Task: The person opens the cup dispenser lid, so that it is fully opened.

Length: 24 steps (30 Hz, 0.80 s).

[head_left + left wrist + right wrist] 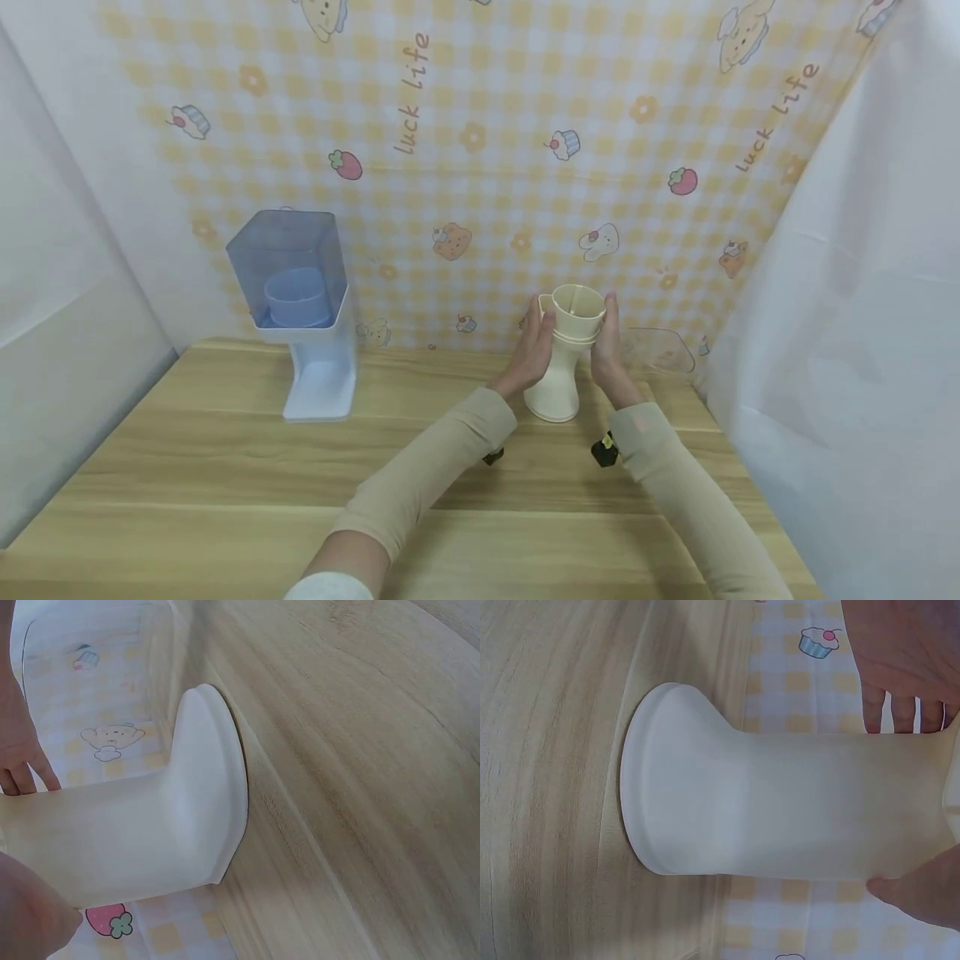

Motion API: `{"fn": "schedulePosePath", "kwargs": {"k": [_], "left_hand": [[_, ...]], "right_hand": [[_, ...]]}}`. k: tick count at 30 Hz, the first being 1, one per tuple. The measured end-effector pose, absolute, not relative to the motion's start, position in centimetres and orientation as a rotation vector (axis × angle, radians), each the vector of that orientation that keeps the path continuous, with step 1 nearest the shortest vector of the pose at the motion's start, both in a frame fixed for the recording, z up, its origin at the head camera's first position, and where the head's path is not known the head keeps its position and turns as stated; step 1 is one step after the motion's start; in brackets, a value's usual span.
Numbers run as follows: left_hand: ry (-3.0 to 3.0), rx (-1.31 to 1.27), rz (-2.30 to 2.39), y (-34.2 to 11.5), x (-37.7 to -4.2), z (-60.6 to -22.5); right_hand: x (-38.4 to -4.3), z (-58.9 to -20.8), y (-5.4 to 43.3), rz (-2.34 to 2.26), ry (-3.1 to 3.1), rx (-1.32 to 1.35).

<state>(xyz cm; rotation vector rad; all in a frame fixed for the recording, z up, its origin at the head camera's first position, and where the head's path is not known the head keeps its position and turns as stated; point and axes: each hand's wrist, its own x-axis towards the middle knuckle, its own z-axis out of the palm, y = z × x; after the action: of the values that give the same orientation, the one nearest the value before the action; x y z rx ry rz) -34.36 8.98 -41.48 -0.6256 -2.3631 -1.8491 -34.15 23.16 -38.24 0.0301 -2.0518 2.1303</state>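
A cream plastic stand [553, 393] with a flared foot, a narrower neck and a round open cup-like top is upright toward the back of the table. A thin divider shows inside the top. My left hand [531, 350] grips its upper part from the left. From the right my right hand [609, 350] grips the same part, fingers pointing up along its side. In the right wrist view, the left hand's fingers [904, 712] pass behind the stand. The foot [214, 780] meets the tabletop in the left wrist view.
A white dispenser [322, 387] with a clear bluish box holding a light blue cup [296, 296] stands at the back left. A clear plastic cover [663, 350] lies behind and right of the stand. Checked cloth [480, 192] hangs behind the wooden table [225, 467]; white sheeting [847, 350] hangs at right.
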Motion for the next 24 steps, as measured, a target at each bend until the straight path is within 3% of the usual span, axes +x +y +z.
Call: {"fn": "schedulePosePath", "kwargs": {"k": [13,24], "left_hand": [[-2.286,-0.680,-1.930,7.9,-33.2,-41.3],[-2.332,-0.607,-2.006,0.9,-24.8,-41.0]], "right_hand": [[-32.9,-38.5,23.7,2.135,-2.109,0.081],[-24.8,-37.3,25.1,2.172,-2.140,0.068]]}}
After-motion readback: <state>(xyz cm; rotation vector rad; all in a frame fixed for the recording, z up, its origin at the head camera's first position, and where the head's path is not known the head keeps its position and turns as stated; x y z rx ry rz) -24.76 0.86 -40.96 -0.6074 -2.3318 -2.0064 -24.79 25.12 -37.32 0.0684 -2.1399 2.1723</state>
